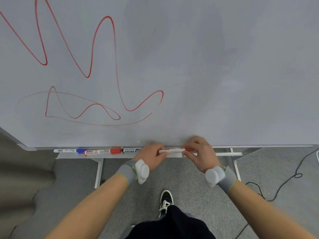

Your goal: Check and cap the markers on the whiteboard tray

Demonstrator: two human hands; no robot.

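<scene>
A white marker with a red cap (174,150) is held level just above the whiteboard tray (76,155). My left hand (151,155) grips its white barrel end. My right hand (201,153) pinches the red cap end. On the tray to the left lie a blue-capped marker (69,150), a red-capped marker (101,151) and a black marker (131,150), the last partly hidden by my left hand. A white stick-like object (227,154) lies on the tray to the right.
The whiteboard (189,66) fills the upper view, with red scribbles (96,49) on its left half. Metal stand legs (98,171) run down from the tray to grey carpet. A black cable (284,183) trails on the floor at right. My shoe (166,200) is below.
</scene>
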